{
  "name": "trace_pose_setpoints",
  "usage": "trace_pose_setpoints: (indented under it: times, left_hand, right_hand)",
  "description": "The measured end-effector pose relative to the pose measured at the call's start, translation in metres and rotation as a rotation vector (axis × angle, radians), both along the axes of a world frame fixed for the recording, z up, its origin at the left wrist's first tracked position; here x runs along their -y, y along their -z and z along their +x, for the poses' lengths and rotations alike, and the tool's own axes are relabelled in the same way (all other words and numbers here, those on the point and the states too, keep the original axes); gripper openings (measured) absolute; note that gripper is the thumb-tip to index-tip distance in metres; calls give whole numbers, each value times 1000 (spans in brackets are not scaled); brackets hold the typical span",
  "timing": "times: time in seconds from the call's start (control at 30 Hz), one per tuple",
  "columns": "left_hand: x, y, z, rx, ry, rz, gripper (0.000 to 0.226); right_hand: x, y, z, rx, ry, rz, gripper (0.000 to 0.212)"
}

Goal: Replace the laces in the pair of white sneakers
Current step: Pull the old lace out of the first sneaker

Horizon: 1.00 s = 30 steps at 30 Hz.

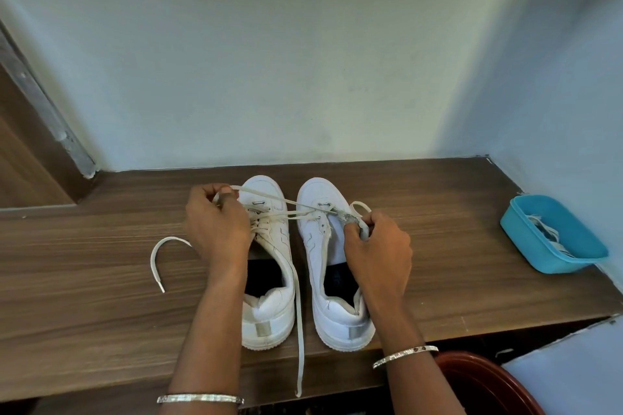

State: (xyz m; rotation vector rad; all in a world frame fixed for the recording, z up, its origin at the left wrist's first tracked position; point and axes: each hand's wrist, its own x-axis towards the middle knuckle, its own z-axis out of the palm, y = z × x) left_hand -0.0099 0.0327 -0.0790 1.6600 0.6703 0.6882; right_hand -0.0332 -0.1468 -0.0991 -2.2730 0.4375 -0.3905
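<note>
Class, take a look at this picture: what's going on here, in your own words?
A person is working the laces of a pair of white sneakers on a wooden tabletop. The left hand pinches a white lace above the partly laced left sneaker. The right hand grips lace over the right sneaker, which looks mostly unlaced. One lace end trails over the tabletop's front edge. A blue plastic tub at the right holds more laces.

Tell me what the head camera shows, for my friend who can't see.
A person's left hand and right hand each hold a flat white shoelace stretched over a pair of white sneakers on a brown wooden table. A loose white lace curls at the left, and a blue plastic tub holding more laces sits at the right.
</note>
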Motion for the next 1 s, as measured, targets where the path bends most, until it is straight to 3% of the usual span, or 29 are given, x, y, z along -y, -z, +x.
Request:
trace_pose_setpoints:
  times: [0.1,0.17,0.27,0.33,0.47,0.7,0.8,0.9,1.0]
  left_hand:
    - [5,-3,-4,-106,41,532,19]
    - [14,-3,-2,-111,177,771,16]
    - [34,-1,-1,-142,482,835,20]
    - [51,4,-3,-246,613,978,30]
    - [64,12,-2,-323,611,1077,33]
    - [63,8,-3,-269,501,927,15]
    - [59,6,-3,-148,479,752,13]
    - [52,1,-1,13,372,356,15]
    - [40,-14,0,252,306,-326,22]
  right_hand:
    - [-1,0,0,10,-2,-8,9]
    - [-1,0,0,11,-8,-9,9]
    - [0,2,0,27,-8,-6,11]
    - [1,2,0,38,-12,0,13]
    - [1,0,-2,57,-37,9,13]
    - [2,2,-1,37,-42,7,11]
    - [2,2,0,21,-36,7,12]
    - [3,3,0,13,-36,8,12]
    - [2,2,0,3,-44,15,11]
